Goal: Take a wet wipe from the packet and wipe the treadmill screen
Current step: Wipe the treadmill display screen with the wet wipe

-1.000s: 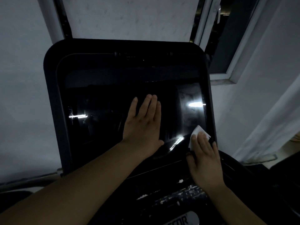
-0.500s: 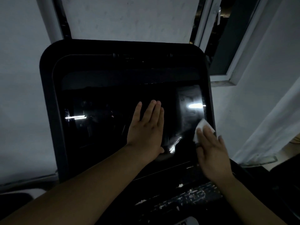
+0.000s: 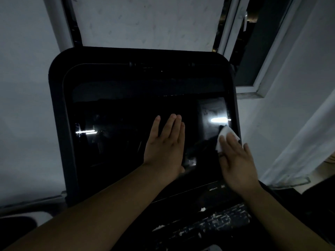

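The treadmill screen [image 3: 117, 134] is a large dark glossy panel in a black rounded frame, tilted up in front of me. My left hand [image 3: 165, 144] lies flat on the glass near the middle, fingers apart, holding nothing. At the screen's right edge my right hand [image 3: 235, 160] presses a folded white wet wipe [image 3: 226, 135] against the glass; the wipe sticks out past the fingertips. No packet of wipes is in view.
Below the screen runs the dark console [image 3: 208, 225] with worn, flaking buttons. A white wall stands behind, an open window frame [image 3: 253, 87] at the upper right and a pale curtain [image 3: 299, 142] at the right. The room is dim.
My right hand has slid the wipe upward along the screen's right edge, from the lower corner toward the light reflection. The left hand stays flat on the glass.
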